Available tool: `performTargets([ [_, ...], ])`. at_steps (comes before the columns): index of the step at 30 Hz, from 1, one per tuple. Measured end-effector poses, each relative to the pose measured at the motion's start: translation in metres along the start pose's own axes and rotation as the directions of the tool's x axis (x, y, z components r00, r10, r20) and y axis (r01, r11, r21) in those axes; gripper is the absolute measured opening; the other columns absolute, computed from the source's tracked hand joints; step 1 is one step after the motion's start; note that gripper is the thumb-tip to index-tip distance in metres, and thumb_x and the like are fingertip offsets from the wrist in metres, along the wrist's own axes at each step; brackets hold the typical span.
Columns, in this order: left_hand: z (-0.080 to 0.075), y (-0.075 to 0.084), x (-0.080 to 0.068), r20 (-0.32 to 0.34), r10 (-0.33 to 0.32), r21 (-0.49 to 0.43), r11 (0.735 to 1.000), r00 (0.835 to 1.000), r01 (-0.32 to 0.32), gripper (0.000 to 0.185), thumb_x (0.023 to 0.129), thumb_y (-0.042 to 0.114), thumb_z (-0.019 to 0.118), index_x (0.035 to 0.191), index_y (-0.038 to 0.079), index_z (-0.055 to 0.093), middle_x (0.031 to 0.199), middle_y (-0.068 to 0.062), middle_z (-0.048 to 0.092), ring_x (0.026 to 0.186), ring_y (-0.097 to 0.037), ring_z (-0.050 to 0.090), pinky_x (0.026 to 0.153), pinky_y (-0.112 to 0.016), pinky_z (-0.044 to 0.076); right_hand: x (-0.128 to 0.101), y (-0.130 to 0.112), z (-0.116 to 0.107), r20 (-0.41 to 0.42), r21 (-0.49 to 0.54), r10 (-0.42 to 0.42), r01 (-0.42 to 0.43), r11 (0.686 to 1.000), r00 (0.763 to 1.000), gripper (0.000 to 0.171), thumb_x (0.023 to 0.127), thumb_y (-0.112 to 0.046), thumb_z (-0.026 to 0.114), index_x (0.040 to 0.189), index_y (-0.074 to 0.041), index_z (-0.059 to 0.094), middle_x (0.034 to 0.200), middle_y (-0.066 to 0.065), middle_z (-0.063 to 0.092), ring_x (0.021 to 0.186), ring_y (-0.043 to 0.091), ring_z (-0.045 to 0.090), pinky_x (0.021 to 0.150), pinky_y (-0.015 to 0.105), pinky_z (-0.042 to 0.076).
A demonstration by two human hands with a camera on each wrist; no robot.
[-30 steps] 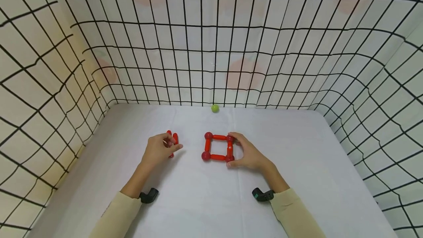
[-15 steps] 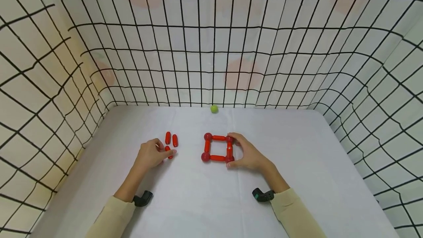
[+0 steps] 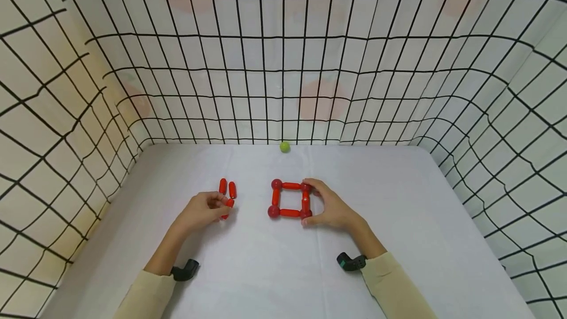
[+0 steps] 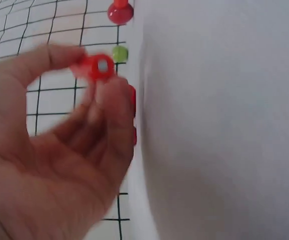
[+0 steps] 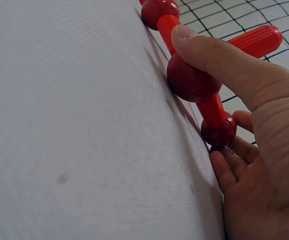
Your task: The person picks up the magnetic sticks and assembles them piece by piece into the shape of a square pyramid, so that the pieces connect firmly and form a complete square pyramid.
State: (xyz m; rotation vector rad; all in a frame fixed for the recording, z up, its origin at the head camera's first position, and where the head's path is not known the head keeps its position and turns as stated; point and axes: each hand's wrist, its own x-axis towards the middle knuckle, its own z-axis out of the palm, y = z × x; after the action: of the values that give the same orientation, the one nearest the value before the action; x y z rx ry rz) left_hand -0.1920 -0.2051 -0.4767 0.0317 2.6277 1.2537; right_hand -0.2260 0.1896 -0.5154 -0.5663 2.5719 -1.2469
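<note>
My left hand (image 3: 201,212) pinches a short red magnetic rod (image 3: 230,203) between thumb and fingers, partly hiding it. In the left wrist view the rod's end (image 4: 102,66) shows a silvery centre. Two more red rods, one (image 3: 223,186) beside the other (image 3: 232,190), lie just beyond that hand. A square frame (image 3: 290,213) of red rods and dark red balls lies on the table. Its right side is held by my right hand (image 3: 334,209), thumb at the near ball (image 5: 192,80) and fingers by the far ball (image 5: 218,130). Another rod (image 5: 258,41) juts up behind the thumb.
A small green ball (image 3: 285,147) sits at the table's back edge. Black-lined grid netting (image 3: 261,73) rises behind and along both sides of the white-covered table (image 3: 261,270). Each wrist wears a black band, one on the left (image 3: 185,271), one on the right (image 3: 351,262).
My left hand has drawn back toward me from the loose rods and now holds one turned to a new angle. Two rods are left in plain sight. My right hand stays on the frame.
</note>
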Motion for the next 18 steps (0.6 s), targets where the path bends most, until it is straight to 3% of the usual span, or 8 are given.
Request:
performTargets([
  [4, 0.005, 0.005, 0.002, 0.093, 0.173, -0.078, 0.983, 0.981, -0.166, 0.024, 0.092, 0.024, 0.076, 0.112, 0.012, 0.070, 0.098, -0.001, 0.072, 0.097, -0.020, 0.067, 0.085, -0.032, 0.057, 0.000, 0.000, 0.000, -0.002, -0.005, 0.013, -0.013, 1.000, 1.000, 0.111, 0.066, -0.049, 0.095, 0.157, -0.038, 0.033, 0.161, -0.008, 0.038, 0.148, 0.026, 0.041, 0.120, 0.052, 0.039],
  [9, 0.019, 0.024, 0.011, 0.084, 0.340, -0.201, 0.926, 0.937, -0.319, 0.024, 0.093, 0.022, 0.078, 0.114, 0.014, 0.071, 0.104, -0.001, 0.075, 0.104, -0.019, 0.070, 0.090, -0.027, 0.058, 0.000, 0.001, 0.000, -0.002, -0.006, 0.003, -0.003, 1.000, 1.000, 0.111, 0.066, -0.049, 0.095, 0.157, -0.036, 0.033, 0.161, -0.008, 0.038, 0.148, 0.026, 0.041, 0.120, 0.051, 0.039],
  [15, 0.040, 0.042, 0.026, 0.065, 0.426, -0.291, 0.873, 0.902, -0.391, 0.030, 0.095, 0.021, 0.076, 0.124, 0.015, 0.069, 0.113, -0.002, 0.075, 0.112, -0.021, 0.070, 0.097, -0.030, 0.058, -0.001, -0.001, -0.001, -0.001, 0.005, -0.002, 0.002, 1.000, 1.000, 0.111, 0.067, -0.047, 0.096, 0.158, -0.034, 0.033, 0.162, -0.006, 0.038, 0.148, 0.028, 0.041, 0.121, 0.052, 0.037],
  [18, 0.050, 0.047, 0.033, 0.074, 0.442, -0.292, 0.867, 0.894, -0.405, 0.033, 0.097, 0.019, 0.073, 0.129, 0.015, 0.068, 0.119, -0.002, 0.074, 0.116, -0.022, 0.069, 0.099, -0.033, 0.058, -0.002, -0.003, -0.001, 0.000, 0.003, 0.007, -0.007, 1.000, 1.000, 0.111, 0.067, -0.047, 0.096, 0.158, -0.034, 0.033, 0.162, -0.007, 0.038, 0.148, 0.028, 0.041, 0.120, 0.053, 0.038],
])
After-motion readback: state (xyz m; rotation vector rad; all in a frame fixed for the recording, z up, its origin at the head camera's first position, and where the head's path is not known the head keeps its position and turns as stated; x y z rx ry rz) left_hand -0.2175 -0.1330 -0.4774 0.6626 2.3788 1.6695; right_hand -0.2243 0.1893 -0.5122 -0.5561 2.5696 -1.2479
